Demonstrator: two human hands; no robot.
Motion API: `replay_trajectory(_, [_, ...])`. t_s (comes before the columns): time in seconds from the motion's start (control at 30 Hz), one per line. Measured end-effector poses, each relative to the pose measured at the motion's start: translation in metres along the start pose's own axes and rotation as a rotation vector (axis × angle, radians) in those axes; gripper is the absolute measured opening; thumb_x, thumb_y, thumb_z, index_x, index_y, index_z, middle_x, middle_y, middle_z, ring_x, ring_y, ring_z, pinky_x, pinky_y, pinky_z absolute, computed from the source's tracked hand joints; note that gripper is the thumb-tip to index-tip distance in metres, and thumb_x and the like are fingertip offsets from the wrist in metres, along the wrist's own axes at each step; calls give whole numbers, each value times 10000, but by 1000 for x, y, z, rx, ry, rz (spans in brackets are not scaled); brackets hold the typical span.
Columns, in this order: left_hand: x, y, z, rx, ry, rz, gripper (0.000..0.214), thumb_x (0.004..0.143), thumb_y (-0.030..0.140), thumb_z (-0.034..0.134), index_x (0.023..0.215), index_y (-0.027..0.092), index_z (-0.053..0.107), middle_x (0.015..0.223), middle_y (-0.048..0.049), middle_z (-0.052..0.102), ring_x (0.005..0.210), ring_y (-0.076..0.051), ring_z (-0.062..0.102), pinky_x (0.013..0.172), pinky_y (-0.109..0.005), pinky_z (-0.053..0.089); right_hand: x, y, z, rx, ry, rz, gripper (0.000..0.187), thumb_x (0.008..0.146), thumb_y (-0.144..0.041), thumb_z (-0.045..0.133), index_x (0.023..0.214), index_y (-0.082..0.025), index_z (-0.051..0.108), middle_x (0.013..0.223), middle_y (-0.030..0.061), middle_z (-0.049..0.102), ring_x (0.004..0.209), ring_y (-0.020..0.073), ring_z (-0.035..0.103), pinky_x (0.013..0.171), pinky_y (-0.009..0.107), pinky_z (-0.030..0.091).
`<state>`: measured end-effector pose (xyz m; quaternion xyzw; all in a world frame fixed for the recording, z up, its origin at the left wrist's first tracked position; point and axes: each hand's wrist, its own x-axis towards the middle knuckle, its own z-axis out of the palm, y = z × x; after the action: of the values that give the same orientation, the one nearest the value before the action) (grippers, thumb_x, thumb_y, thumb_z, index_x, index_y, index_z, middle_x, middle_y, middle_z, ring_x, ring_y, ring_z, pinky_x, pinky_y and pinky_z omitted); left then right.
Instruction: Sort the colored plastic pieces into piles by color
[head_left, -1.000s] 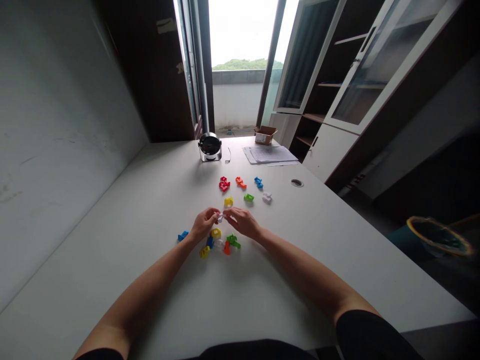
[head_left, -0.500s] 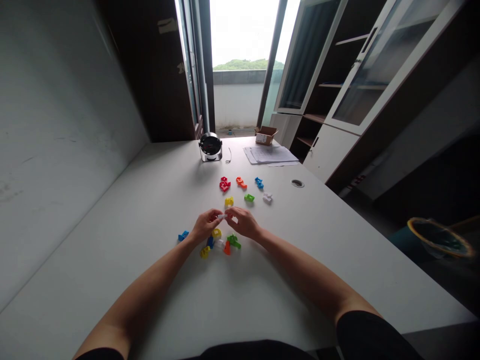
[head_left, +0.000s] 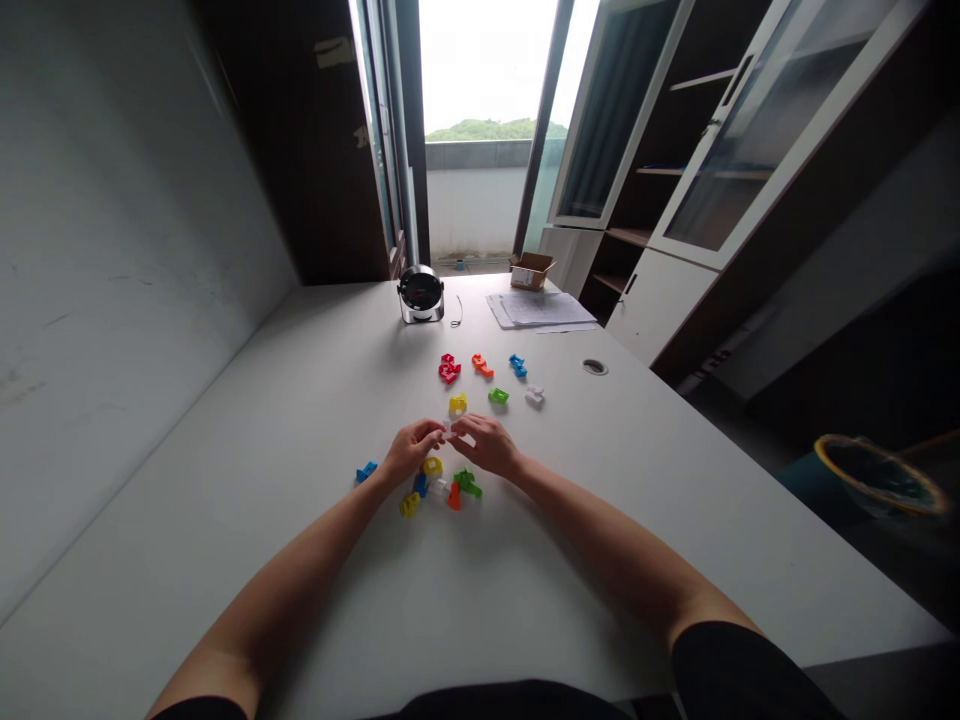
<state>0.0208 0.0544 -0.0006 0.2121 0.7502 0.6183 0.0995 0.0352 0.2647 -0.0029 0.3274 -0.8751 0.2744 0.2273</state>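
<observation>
Head view. Left hand (head_left: 411, 450) and right hand (head_left: 486, 446) raised just above the white worktop (head_left: 300, 560), close together near the middle. Left fingers (head_left: 435, 431) and right fingers (head_left: 462, 425) narrowed to a pinch on a small white plastic piece (head_left: 448, 430), held between both hands, partly hidden, exact shape not readable.

Directly below the hands, a loose cluster of small plastic pieces: yellow ring piece (head_left: 432, 466), blue piece (head_left: 421, 485), white piece (head_left: 438, 488), orange piece (head_left: 454, 496), green piece (head_left: 466, 482), second yellow piece (head_left: 409, 504). Off to the left, apart from the cluster, one blue piece (head_left: 366, 471).

Beyond the hands, a spaced group: yellow piece (head_left: 457, 403), green piece (head_left: 499, 396), white piece (head_left: 534, 396), red piece (head_left: 448, 369), orange piece (head_left: 482, 365), blue piece (head_left: 517, 366).

At the far end of the worktop: round black-and-silver desk fan (head_left: 421, 295), stack of papers (head_left: 541, 310), open cardboard box (head_left: 532, 271). To the right, a glass-door cabinet (head_left: 750, 130).
</observation>
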Motion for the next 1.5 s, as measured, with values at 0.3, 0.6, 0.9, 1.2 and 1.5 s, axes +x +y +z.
replay_trajectory(0.3, [-3,1,4,42,-10,26,407,859,539,624,1004,165,688,884,-59,706,790,-145,639,699,-228,505,1,0,-2,-59,7,13,220,978,-291,536,788,-187,575,736,19,625,692,133,555,684,266,395])
replay_trajectory(0.6, [0,3,0,-13,-16,5,385,873,521,601,920,147,679,805,-48,675,745,-133,610,698,-229,495,-1,1,0,25,-2,-9,164,926,-289,623,1067,-213,589,886,27,686,762,145,632,741,272,471])
replay_trajectory(0.9, [0,-4,3,-9,5,2,358,857,489,626,1003,163,644,851,-36,654,738,-126,605,689,-235,506,-1,0,-2,24,-10,0,122,988,-288,532,1060,-198,574,927,56,685,816,163,644,760,287,484])
replay_trajectory(1.2, [-5,3,4,157,11,45,378,899,531,551,921,173,669,788,-21,668,676,-116,575,624,-210,453,-1,1,-3,19,-33,-2,142,1002,-319,511,971,-195,573,856,39,661,771,152,609,731,271,442])
replay_trajectory(1.5, [-7,10,4,310,-40,103,441,949,517,442,789,171,664,757,-21,667,693,-121,575,646,-200,426,-1,1,-4,-42,-80,29,285,1036,-289,424,794,-178,526,740,30,603,687,129,535,697,251,381])
